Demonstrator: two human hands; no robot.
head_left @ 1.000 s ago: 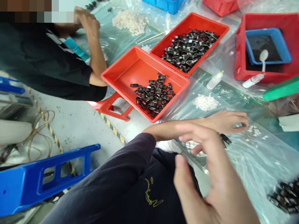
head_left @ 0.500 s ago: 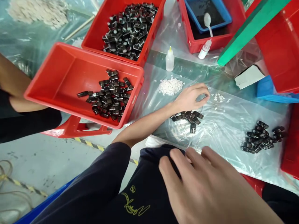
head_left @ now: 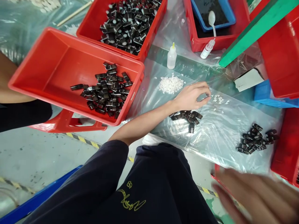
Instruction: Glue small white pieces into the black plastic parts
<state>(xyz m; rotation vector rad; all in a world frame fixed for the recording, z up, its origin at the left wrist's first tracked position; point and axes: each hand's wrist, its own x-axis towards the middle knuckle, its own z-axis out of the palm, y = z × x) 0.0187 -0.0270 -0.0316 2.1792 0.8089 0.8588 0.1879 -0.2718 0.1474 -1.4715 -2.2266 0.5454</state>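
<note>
My left hand (head_left: 192, 95) rests on the clear plastic sheet (head_left: 221, 130), fingers curled into a pinch beside scattered white bits (head_left: 219, 99); what it pinches is too small to make out. Under its wrist lies a small cluster of black parts (head_left: 187, 117). A heap of white bits (head_left: 170, 84) sits just left of the hand. My right hand (head_left: 252, 196) hovers low at the bottom right, blurred, fingers stretched out and holding nothing. A second pile of black parts (head_left: 254, 140) lies on the sheet above it.
A red bin (head_left: 46, 49) holds some black parts; another red bin (head_left: 153, 37) behind it is full of them. Two small bottles (head_left: 172, 56) (head_left: 207, 49), a blue tray with a white spoon (head_left: 211, 18), a green bar (head_left: 252, 28). A co-worker's arm (head_left: 9, 90) at left.
My right hand has swept from in front of my lap down to the lower right. My left hand stays pinched on the sheet. The view has swung right and down.
</note>
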